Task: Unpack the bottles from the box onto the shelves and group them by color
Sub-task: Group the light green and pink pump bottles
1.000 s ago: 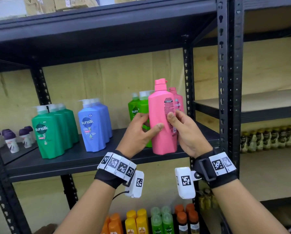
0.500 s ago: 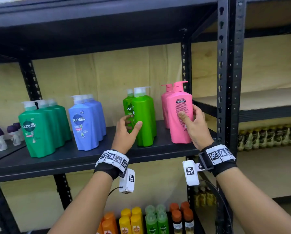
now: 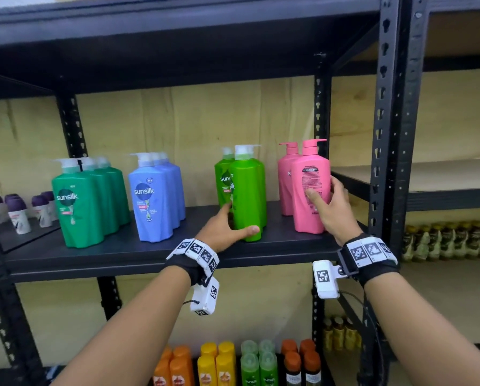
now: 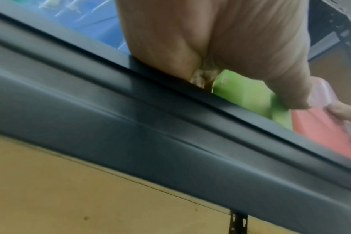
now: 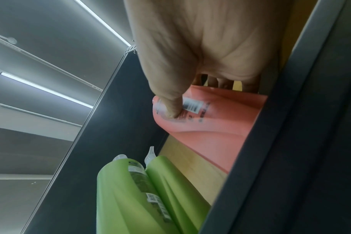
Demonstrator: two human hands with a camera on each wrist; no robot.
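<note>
Bottles: pump bottles stand grouped by colour along the black shelf in front of me, and my two hands are at its right end.
Far to the left of my left hand: small purple-capped bottles on a neighbouring shelf.
Left of my left hand: a row of dark green bottles, then a row of blue bottles, both upright and untouched.
Left hand: my left hand has dropped to the base of the front light green bottle. The thumb lies along its front and the fingers reach round its left side, so I hold it low down. A second light green bottle stands just behind it.
Between my hands: a bare strip of shelf separates green from pink.
Right hand: my right hand holds the front pink bottle, thumb on the printed back label, fingers wrapped round its right side.
What changed: a second ago I held this pink bottle in the air with both hands. Now it stands on the shelf, touching the other pink bottle behind it.
Meaning for the task: I judge this bottle placed, with pink beside pink. Its label faces backwards, and I have not let go.
Box: not in view.
</note>
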